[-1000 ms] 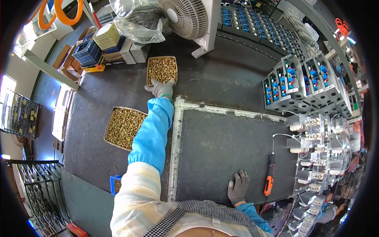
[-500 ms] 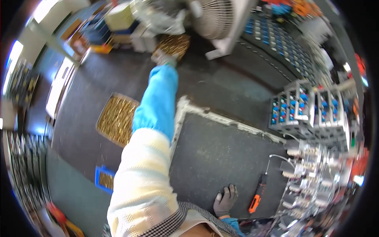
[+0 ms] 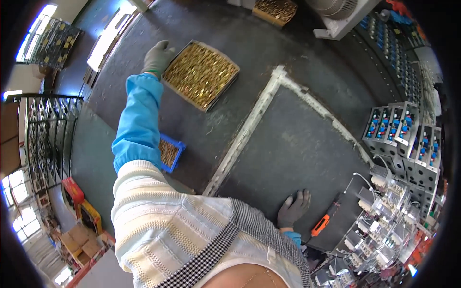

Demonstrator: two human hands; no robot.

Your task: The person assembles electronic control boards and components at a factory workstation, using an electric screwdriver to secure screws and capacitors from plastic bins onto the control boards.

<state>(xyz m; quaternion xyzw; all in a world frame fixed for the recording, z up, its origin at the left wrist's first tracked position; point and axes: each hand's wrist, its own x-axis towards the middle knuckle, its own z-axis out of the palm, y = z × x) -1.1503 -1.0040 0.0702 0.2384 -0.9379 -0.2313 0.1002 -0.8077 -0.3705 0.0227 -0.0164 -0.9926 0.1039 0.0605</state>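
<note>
My left hand (image 3: 157,58), in a grey glove, is at the far left side of a shallow box of small brass-coloured pieces (image 3: 200,74). Its fingers are loosely bent and apart, with nothing visible in them; whether they touch the box wall I cannot tell. My right hand (image 3: 294,209), also gloved, lies flat on the dark work surface (image 3: 283,144) with its fingers spread. To its right lies an orange and black power screwdriver (image 3: 326,218). A small blue bin (image 3: 178,156) of similar small pieces sits near my left forearm, which partly covers it.
A second box of brass-coloured pieces (image 3: 274,10) stands at the far edge, near a fan (image 3: 338,7). White-edged strips frame the work surface. Grey metal housings (image 3: 391,126) and several wired assemblies (image 3: 384,206) crowd the right. Racks (image 3: 50,129) stand left.
My left hand has left the far box and come back and left to the side of the nearer box. The view has shifted. My right hand still rests on the surface.
</note>
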